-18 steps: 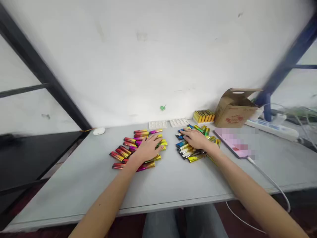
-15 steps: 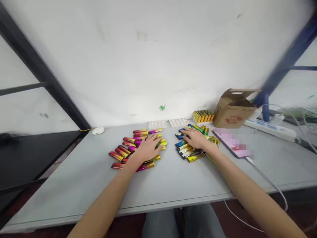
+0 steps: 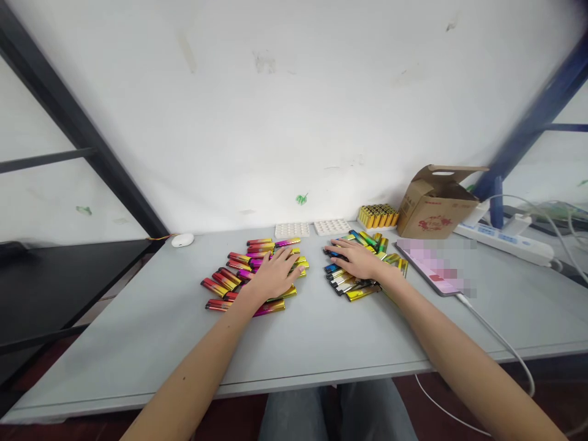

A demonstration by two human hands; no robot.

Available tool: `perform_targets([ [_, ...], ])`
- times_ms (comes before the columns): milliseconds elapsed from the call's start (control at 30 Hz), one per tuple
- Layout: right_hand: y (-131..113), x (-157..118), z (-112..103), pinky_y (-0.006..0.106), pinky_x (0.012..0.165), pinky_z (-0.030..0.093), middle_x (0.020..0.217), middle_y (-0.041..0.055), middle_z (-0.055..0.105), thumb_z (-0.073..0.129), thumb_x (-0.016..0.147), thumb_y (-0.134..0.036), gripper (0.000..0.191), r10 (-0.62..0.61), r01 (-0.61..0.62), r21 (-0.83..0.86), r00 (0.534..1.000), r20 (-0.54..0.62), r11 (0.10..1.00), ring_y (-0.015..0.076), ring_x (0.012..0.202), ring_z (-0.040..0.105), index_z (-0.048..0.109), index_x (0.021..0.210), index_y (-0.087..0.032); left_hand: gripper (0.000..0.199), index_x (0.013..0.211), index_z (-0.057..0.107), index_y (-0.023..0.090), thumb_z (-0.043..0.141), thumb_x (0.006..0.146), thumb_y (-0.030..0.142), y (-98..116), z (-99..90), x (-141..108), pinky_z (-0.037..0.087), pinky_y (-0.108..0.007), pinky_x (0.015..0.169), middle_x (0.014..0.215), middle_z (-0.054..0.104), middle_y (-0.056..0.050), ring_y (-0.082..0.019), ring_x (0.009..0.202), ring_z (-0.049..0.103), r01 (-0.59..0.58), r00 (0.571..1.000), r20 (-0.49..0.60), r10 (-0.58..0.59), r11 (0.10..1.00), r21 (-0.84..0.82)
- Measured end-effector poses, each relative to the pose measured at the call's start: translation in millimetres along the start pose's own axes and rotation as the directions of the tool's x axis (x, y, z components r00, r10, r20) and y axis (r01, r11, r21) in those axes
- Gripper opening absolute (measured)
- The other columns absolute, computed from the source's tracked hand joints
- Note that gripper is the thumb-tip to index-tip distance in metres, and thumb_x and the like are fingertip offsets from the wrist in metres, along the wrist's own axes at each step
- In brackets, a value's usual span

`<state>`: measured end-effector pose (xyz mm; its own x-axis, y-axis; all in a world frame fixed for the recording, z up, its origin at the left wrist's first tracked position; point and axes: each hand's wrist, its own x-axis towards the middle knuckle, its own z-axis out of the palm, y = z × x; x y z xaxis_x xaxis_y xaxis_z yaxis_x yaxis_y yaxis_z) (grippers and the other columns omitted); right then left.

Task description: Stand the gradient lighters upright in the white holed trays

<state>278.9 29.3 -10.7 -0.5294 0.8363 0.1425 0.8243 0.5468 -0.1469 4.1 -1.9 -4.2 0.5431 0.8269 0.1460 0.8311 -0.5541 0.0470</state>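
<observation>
My left hand (image 3: 274, 275) lies palm down, fingers spread, over a pile of shiny lighters (image 3: 215, 288) coloured red, yellow and magenta. It hides the middle of that pile. On the other side, my right hand (image 3: 356, 258) rests with its fingers stretched out across a second pile of lighters (image 3: 362, 293) in yellow, blue, silver and green. Their black ends mostly point left. Part of this pile is covered by my palm and wrist. Neither hand is closed round a lighter.
Two white trays with holes (image 3: 293, 230) (image 3: 331, 226) lie by the wall. Beside an open cardboard box (image 3: 427, 211) stands a holder of yellow cylinders (image 3: 378, 215). A phone (image 3: 429, 266) with a cable, a power strip (image 3: 505, 241) and a white case (image 3: 182, 240) are on the table.
My right hand has slid slightly left over its pile. My left hand stays nearly still on the other pile, and the camera view has shifted a little.
</observation>
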Motion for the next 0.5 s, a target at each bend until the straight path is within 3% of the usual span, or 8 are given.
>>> perform_targets([
  [367, 2.1, -3.6, -4.6, 0.045, 0.107, 0.037, 0.137, 0.0101, 0.055, 0.032, 0.098, -0.049, 0.048, 0.168, -0.166, 0.023, 0.982, -0.085, 0.986, 0.0285, 0.133, 0.043, 0.061, 0.126, -0.022, 0.053, 0.132, 0.048, 0.025, 0.019, 0.097, 0.053, -0.9, -0.4, 0.2, 0.029, -0.052, 0.11, 0.146, 0.042, -0.007, -0.026, 0.137, 0.033, -0.007, 1.0, -0.012, 0.007, 0.999, -0.036],
  [500, 2.4, -3.7, -5.7, 0.044, 0.107, 0.037, 0.133, 0.0103, 0.058, 0.031, 0.098, -0.048, 0.048, 0.156, -0.155, 0.023, 0.983, -0.091, 0.988, 0.0289, 0.132, 0.044, 0.062, 0.123, -0.02, 0.053, 0.132, 0.047, 0.025, 0.019, 0.097, 0.053, -0.5, -2.3, -0.2, 0.029, -0.053, 0.11, 0.146, 0.043, -0.008, -0.026, 0.136, 0.034, -0.009, 1.0, -0.002, 0.009, 0.999, -0.039],
])
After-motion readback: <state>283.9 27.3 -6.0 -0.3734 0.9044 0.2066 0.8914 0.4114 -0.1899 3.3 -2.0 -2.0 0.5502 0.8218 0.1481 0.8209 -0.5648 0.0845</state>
